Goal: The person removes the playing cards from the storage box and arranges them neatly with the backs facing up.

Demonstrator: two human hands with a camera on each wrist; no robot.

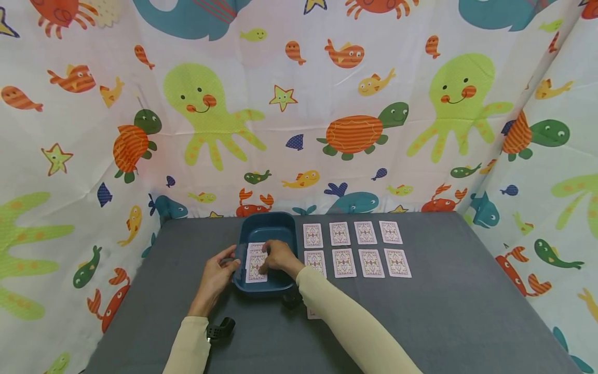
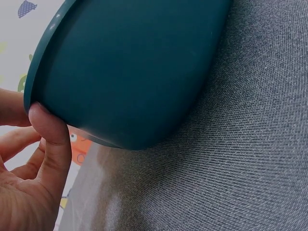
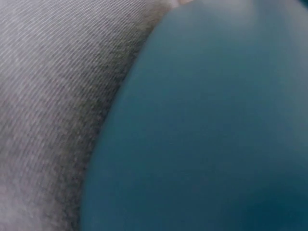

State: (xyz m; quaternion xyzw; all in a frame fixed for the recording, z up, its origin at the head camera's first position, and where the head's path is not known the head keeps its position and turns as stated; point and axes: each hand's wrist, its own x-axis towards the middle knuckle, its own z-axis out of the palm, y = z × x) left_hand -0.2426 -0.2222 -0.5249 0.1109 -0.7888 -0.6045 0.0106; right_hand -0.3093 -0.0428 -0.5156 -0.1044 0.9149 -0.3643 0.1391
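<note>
Two overlapping face-down playing cards point(image 1: 255, 264) with red-patterned backs show inside a blue plastic tub point(image 1: 268, 219) at the left of the table. My right hand point(image 1: 282, 257) reaches over the tub's right wall, its thumb and index finger pinching at the right edge of the front card. The left hand point(image 1: 215, 275) grips the tub's left side; in the left wrist view its thumb point(image 2: 50, 127) and fingers pinch the rim. Only the tub's outer wall point(image 3: 202, 125) and grey cloth fill the right wrist view, so the right fingers are hidden there.
Right of the tub, face-down cards point(image 1: 344, 263) lie in two rows on the grey table point(image 1: 444, 311). Another card point(image 1: 313, 314) pokes out from under the right sleeve. A white curtain point(image 1: 299, 145) with sea animals stands behind the table and along its sides.
</note>
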